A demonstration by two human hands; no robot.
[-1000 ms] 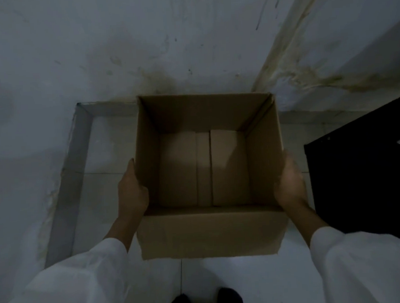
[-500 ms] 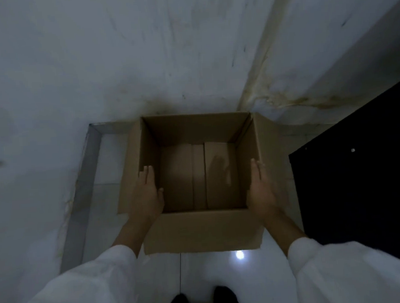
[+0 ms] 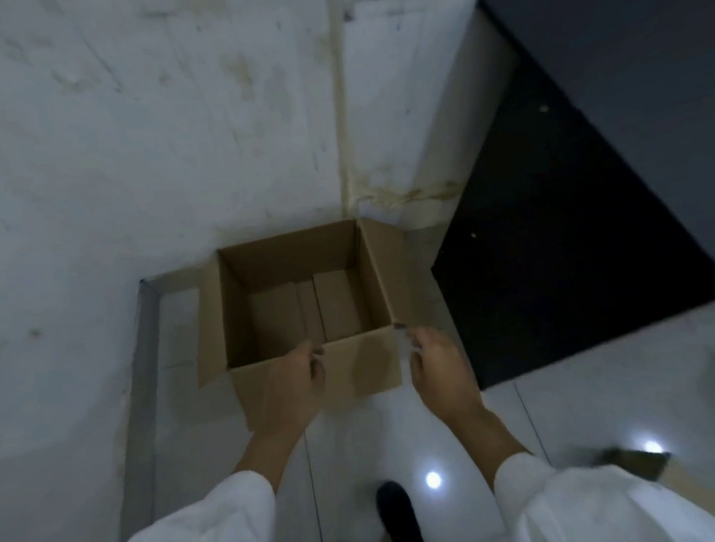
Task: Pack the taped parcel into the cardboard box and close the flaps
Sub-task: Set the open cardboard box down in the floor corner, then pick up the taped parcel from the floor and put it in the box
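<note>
An open brown cardboard box (image 3: 290, 254) stands on the tiled floor in the corner of the room, empty, with its flaps folded outward. My left hand (image 3: 289, 386) hovers over the near flap with fingers loosely curled and nothing in it. Just off the box's near right corner, my right hand (image 3: 436, 362) is also loosely curled and holds nothing. A brown flat object (image 3: 639, 465) lies on the floor at the lower right, partly hidden by my right sleeve; I cannot tell whether it is the taped parcel.
A black cabinet (image 3: 575, 236) stands close to the right of the box. White stained walls meet behind the box. A grey strip (image 3: 144, 367) runs along the floor at the left wall. My dark shoe (image 3: 398, 515) is below the hands.
Both hands have let go of the box's sides and drawn back toward me. The box now rests farther away in the corner. The view has swung up and to the right.
</note>
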